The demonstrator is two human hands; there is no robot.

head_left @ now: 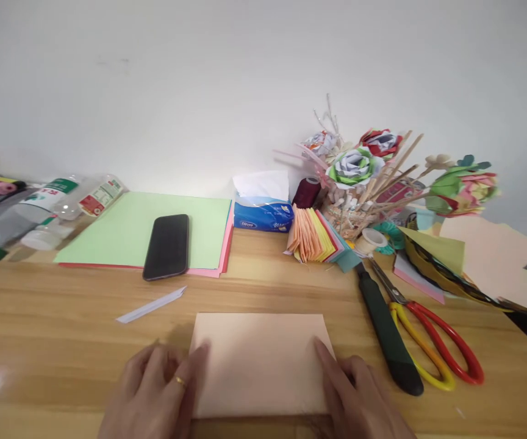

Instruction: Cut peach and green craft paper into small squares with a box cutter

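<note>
Peach paper [261, 366] on wooden counter [53, 329], left grip [154, 387] pinching its left edge, right grip [359, 393] pinching its right.

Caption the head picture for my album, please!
Left hand and right hand on peach paper, scissors to the right.

One head-worn camera is looking forward and down from close above the table [85, 292], facing the wall [199, 91] behind its far edge.

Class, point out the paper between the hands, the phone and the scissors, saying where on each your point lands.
Paper [261, 366]: head view, middle of its upper face.
Phone [166, 247]: head view, middle of its dark screen.
Scissors [399, 297]: head view, at the metal pivot.
</note>
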